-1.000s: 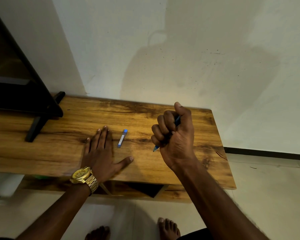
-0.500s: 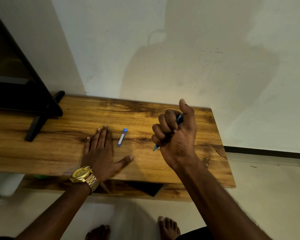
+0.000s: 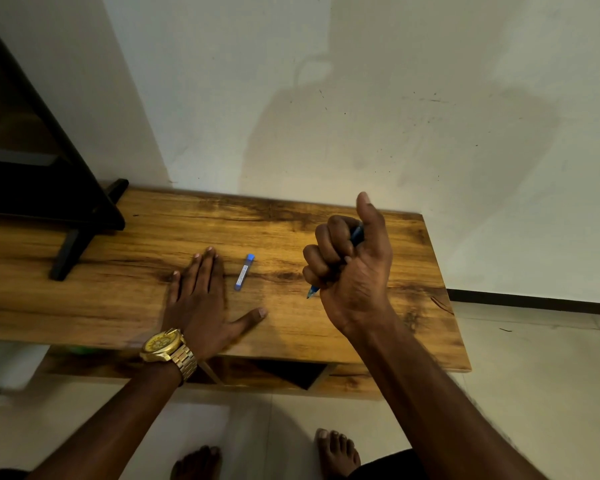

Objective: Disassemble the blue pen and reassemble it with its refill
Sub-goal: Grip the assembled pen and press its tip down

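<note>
The blue pen (image 3: 355,235) was held in the fisted right hand (image 3: 352,268), tip downward above the worktop (image 3: 413,271). Its cap (image 3: 244,271) lay beside the flat, empty left hand (image 3: 201,296). The light, stiff, smooth barrel was judged best gripped near both ends.

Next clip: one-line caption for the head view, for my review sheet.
Right hand fists a blue pen above the wooden table; left hand lies flat beside a small blue-capped tube.
</note>
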Motion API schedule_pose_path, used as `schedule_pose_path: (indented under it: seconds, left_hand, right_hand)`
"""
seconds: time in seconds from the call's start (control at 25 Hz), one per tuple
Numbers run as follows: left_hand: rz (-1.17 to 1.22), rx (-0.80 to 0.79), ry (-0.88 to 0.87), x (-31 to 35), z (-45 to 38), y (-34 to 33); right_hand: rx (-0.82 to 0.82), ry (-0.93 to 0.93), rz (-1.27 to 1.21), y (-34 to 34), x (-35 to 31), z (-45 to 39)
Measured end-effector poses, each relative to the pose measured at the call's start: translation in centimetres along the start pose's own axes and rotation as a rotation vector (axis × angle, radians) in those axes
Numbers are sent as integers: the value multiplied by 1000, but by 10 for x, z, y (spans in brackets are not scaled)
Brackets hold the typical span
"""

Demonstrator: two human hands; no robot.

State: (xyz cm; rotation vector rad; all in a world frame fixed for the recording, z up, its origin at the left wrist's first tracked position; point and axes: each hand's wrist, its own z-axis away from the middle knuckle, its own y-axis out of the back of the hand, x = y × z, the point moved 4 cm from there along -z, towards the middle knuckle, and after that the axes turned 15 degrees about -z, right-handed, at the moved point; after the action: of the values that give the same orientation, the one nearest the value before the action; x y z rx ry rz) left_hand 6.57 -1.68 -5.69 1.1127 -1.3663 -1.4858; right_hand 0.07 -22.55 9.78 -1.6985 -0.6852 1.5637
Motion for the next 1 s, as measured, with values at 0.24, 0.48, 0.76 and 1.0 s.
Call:
schedule_pose_path:
  seconds: [0.24, 0.48, 0.76, 1.0]
  left_hand:
    - [-1, 23, 2, -1, -1, -3]
    - [-5, 28, 7, -2, -2, -9]
    - [-7, 26, 9, -1, -3, -8]
    - [-11, 33, 12, 0, -1, -4]
  right_hand:
    - [-2, -11, -12, -1, 0, 0]
    - [10, -17, -3, -1, 1, 1]
    - [4, -35, -50, 1, 1, 0]
    - [21, -71, -189, 2, 0, 0]
